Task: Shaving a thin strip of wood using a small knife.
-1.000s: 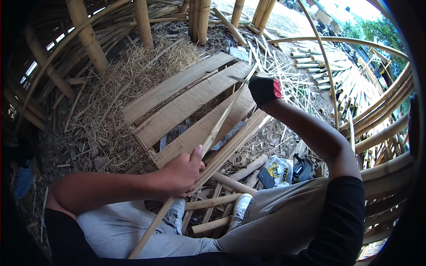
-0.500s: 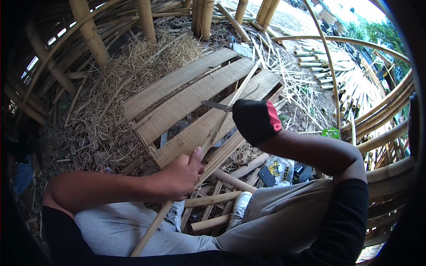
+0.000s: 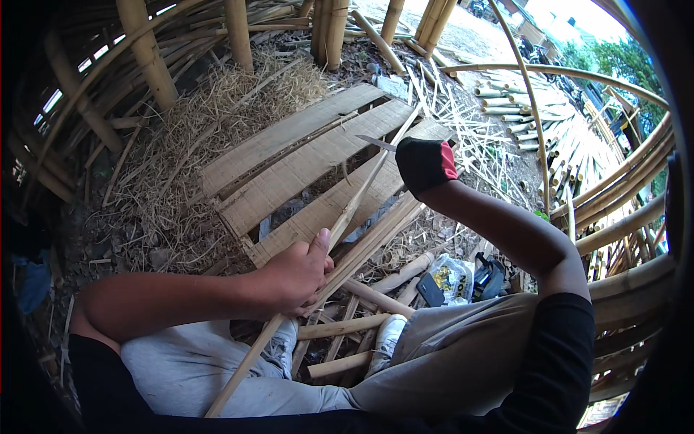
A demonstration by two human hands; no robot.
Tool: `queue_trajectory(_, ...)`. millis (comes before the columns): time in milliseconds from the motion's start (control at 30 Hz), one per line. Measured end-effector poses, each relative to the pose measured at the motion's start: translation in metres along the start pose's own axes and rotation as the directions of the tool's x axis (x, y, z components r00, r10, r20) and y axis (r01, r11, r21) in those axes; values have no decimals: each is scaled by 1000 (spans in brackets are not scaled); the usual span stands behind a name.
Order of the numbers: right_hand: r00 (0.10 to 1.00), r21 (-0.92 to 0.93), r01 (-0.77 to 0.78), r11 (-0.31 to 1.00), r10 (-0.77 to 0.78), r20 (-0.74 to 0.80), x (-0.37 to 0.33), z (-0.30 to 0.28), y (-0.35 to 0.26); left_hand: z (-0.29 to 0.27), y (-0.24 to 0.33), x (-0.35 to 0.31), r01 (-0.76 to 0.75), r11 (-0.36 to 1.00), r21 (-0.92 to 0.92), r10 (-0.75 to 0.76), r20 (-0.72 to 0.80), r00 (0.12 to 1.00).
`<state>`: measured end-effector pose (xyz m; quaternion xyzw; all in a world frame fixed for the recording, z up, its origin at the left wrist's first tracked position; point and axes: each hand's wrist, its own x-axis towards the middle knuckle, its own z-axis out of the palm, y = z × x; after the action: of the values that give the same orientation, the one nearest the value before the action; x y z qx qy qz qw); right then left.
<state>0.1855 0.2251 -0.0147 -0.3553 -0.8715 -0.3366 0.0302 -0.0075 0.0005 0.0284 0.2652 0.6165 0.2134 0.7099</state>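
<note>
Bamboo strip (image 3: 340, 224) is running up-right from my left hand (image 3: 296, 278), which I'm clenching around it; my gloved right hand (image 3: 425, 165) is gripping a knife (image 3: 376, 142) near its far end

Bamboo workshop: bamboo poles (image 3: 148, 54), wood planks (image 3: 303, 170), straw (image 3: 217, 116) everywhere.

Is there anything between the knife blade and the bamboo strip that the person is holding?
Nothing visible. The gloved right hand holds a thin metal knife blade right at the long pale bamboo strip, near its upper part. The bare left hand grips the strip lower down, well away from the blade.
</note>
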Motion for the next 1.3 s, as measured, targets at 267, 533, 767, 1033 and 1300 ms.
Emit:
queue_trajectory(267, 987, 357, 131, 925, -87, -135, -21, -72, -44, -7, -5, 1, 18, 1000, -25, -18, 10, 1000)
queue_trajectory(533, 996, 396, -84, 914, 65, 59, -7, -14, 16, -12, -5, 3, 36, 996, -77, -25, 140, 990)
queue_trajectory(767, 925, 661, -283, 695, 16, 380, -14, -50, 8, -20, -6, -1, 95, 976, -196, -24, 339, 941)
queue_trajectory(1033, 946, 775, -127, 619, -159, 282, -54, -90, -25, -20, -19, 8, 165, 945, -284, -26, 438, 899)
queue_trajectory(1300, 972, 684, 158, 712, -235, 20, -48, -71, -28, -22, -25, 4, 334, 873, -355, -122, 505, 855)
